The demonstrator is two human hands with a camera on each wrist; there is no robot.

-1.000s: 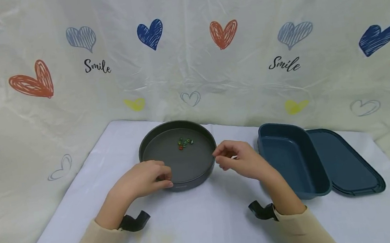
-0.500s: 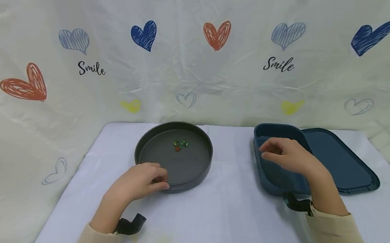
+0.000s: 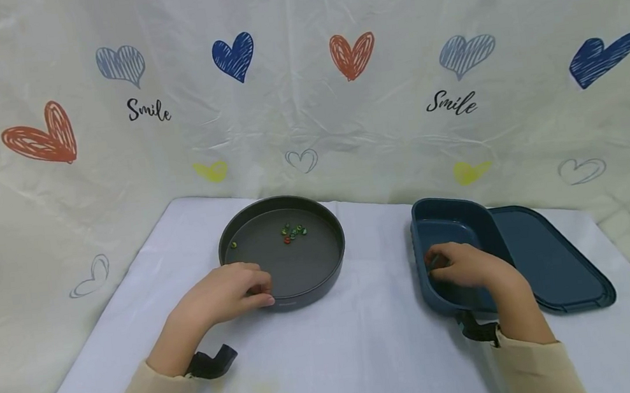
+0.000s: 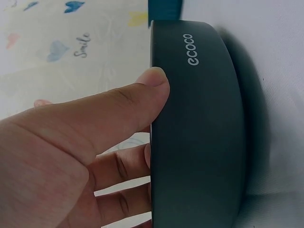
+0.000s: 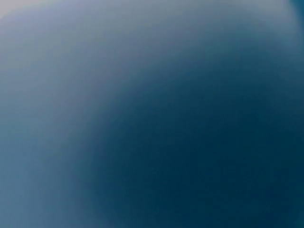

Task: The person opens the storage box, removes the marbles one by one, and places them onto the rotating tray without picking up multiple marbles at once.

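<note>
A round dark grey pan (image 3: 299, 268) sits on the table, and my left hand (image 3: 229, 292) grips its near-left rim. In the left wrist view the thumb (image 4: 154, 88) presses the outer wall while the other fingers reach behind the rim. Several small green marbles and a red marble (image 3: 287, 240) lie clustered in the pan; a lone yellowish-green marble (image 3: 233, 245) is by its left wall. My right hand (image 3: 463, 264) is down inside a deep blue rectangular box (image 3: 417, 211), thumb and fingers curled together; I cannot tell whether they hold a marble. The right wrist view is only blurred blue.
Right of the box lies a flat blue lid (image 3: 558, 260), partly overlapped by it. A white cloth (image 3: 355, 359) covers the table. Behind it hangs a pale backdrop (image 3: 295, 115) printed with hearts.
My right hand has travelled right from the pan to the blue box and lowered into it. The left hand keeps its grip. A lone marble now shows at the pan's left wall.
</note>
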